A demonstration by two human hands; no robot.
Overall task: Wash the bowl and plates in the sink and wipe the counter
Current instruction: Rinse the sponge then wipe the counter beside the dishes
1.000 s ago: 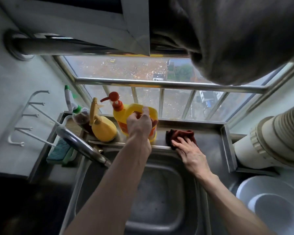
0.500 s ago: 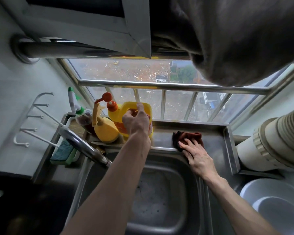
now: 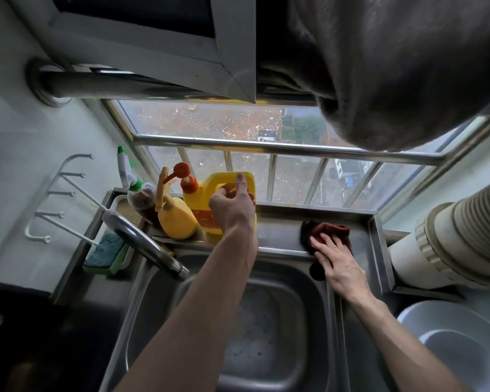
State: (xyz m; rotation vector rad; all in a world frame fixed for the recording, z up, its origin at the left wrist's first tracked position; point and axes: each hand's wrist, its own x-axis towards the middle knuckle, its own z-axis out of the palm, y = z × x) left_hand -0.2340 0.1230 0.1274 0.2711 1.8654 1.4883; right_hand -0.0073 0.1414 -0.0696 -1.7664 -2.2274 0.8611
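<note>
My left hand point(image 3: 232, 206) grips the handle of a large yellow detergent jug point(image 3: 207, 199) with an orange pump, standing on the steel ledge behind the sink. Flat on a dark red cloth point(image 3: 330, 232) lies my right hand point(image 3: 334, 257), pressing it onto the steel counter point(image 3: 362, 244) at the sink's back right corner. The steel sink point(image 3: 252, 335) below my arms holds no dishes, only wet specks. White plates or a bowl point(image 3: 458, 343) lie stacked at the lower right.
A small yellow spray bottle point(image 3: 176, 219), a dark sauce bottle point(image 3: 142, 199) and a green-nozzled sprayer point(image 3: 125, 168) crowd the ledge's left end. The faucet point(image 3: 145, 241) arches over the sink; a teal sponge point(image 3: 105, 251) lies left. A ribbed duct point(image 3: 458, 236) runs right, dark cloth point(image 3: 393, 66) hangs overhead.
My left hand has shifted the yellow jug leftward along the ledge. My right hand has slid the red cloth to the right over the counter.
</note>
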